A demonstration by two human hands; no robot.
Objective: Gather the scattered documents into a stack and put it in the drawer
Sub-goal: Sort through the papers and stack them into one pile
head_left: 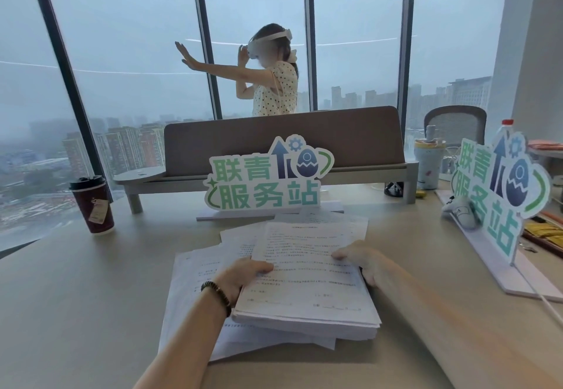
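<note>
At the far left of the desk (91,282) stood a dark red paper coffee cup (93,206) with a black lid, well apart from the papers. Loose sheets (189,282) lay spread flat on the desk beneath and to the left of the main stack of documents (307,285), some poking out past its far edge. The left hand (240,276), a beaded bracelet (217,295) on its wrist, gripped the stack's left edge, thumb lying on the top page and fingers hidden under the sheets. The stack sat between the two hands, its top pages slightly fanned. The right hand (364,259) held the right edge, thumb pressed on top; its fingers curled down the side. Behind the papers stood a green-lettered sign (268,181) in front of a brown desk divider (286,142), with a person in a headset (271,68) by the window. A second sign (499,187) stood at the right, beside a white mouse (460,210).
</note>
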